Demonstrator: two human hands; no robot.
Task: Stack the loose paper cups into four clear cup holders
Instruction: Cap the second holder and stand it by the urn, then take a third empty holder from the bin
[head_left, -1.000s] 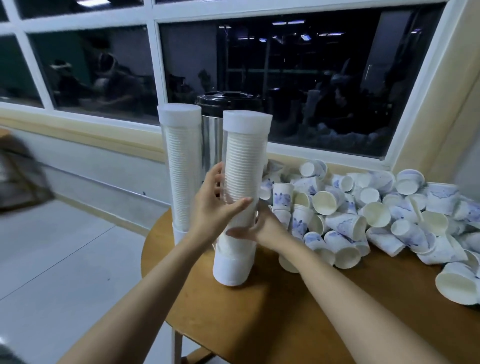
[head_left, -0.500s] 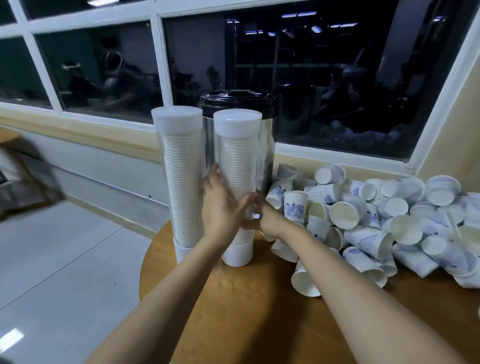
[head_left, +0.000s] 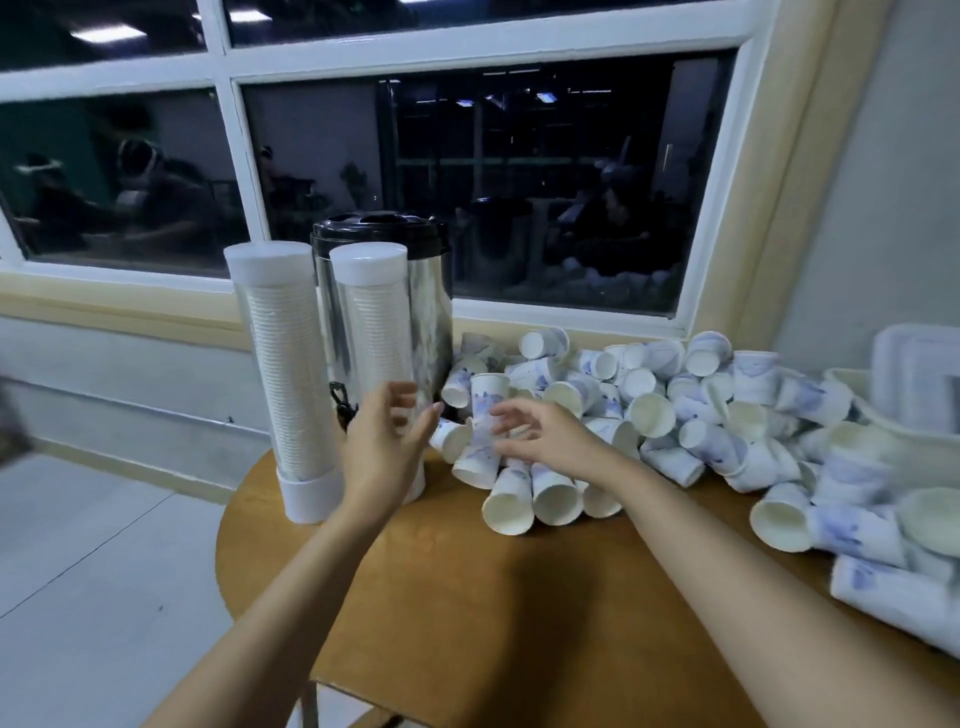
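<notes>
Two tall clear cup holders with white caps stand upright at the table's left edge, both filled with stacked cups: the left holder (head_left: 283, 364) and the right holder (head_left: 375, 332). My left hand (head_left: 382, 447) hovers just in front of the right holder's lower part, fingers spread, holding nothing. My right hand (head_left: 540, 436) is open above the near edge of the pile of loose paper cups (head_left: 649, 410), white with blue print, which spreads across the table to the right.
A steel urn with a black lid (head_left: 415, 291) stands behind the holders. The round wooden table (head_left: 467, 597) sits against a window wall. White trays (head_left: 919, 395) rest at the far right. The floor drops away to the left.
Both hands set the right holder upright beside the left one and have let go of it. The right hand has moved right over the loose cups.
</notes>
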